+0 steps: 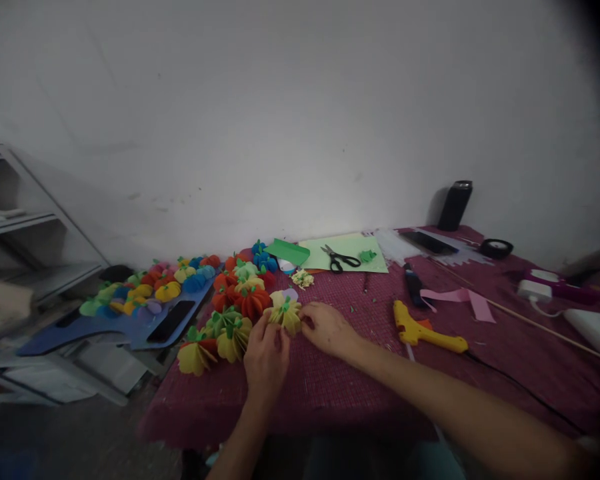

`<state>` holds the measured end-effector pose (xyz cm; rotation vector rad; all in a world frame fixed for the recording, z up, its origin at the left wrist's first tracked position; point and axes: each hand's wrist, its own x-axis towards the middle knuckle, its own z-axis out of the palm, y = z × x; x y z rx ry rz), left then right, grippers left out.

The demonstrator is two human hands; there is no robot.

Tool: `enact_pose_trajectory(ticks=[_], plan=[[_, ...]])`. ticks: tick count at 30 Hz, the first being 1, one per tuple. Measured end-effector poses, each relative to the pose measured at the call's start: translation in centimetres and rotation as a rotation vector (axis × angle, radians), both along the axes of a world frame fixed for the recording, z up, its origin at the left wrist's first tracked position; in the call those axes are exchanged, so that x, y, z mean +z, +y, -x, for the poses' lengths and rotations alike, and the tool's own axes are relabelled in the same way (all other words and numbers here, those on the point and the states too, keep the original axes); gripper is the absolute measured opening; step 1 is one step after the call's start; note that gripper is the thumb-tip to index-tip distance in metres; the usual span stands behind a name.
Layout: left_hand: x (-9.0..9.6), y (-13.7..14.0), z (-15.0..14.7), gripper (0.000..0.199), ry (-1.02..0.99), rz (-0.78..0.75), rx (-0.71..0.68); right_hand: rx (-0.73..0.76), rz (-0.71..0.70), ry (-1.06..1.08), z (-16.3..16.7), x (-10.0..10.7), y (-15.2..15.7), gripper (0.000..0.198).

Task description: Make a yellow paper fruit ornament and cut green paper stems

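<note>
Between my two hands is a pale yellow paper pumpkin (286,316) with a green paper top. My left hand (267,353) grips it from the left with bent fingers. From the right, my right hand (327,328) pinches its edge between thumb and fingers. Just left of my left hand stand more paper pumpkins, among them a yellow one (234,341) and a red one (253,303). A pile of small pale paper bits (303,279) lies behind the held pumpkin.
A yellow hot glue gun (427,333) with a cord lies to the right, near a pink paper strip (465,299). Black scissors (340,259) rest on a pale green sheet (310,248). At left, a blue board (125,333) bears many paper pumpkins and a phone (171,321). A black bottle (455,207) stands far right.
</note>
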<state>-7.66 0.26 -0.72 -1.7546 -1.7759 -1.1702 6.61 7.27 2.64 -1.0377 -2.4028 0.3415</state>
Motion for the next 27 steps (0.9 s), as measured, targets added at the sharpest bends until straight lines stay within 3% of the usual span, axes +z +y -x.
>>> enact_pose_trajectory(ticks=[7,12,19,27], plan=[[-1.9,-0.4,0.4,0.008,-0.026,0.109,0.021,0.016,0.032,-0.028,1.3,-1.8,1.0,0.016],[-1.9,-1.4,0.4,0.005,-0.043,0.078,-0.042,0.059,0.061,-0.023,1.0,-2.4,1.1,0.015],[-2.7,-2.9,1.8,0.01,-0.147,0.047,-0.015,0.096,0.09,0.026,0.1,-2.1,0.8,0.018],[-4.2,-2.6,2.1,0.026,-0.168,0.111,0.016,0.097,0.136,0.121,-0.8,-1.3,1.2,0.021]])
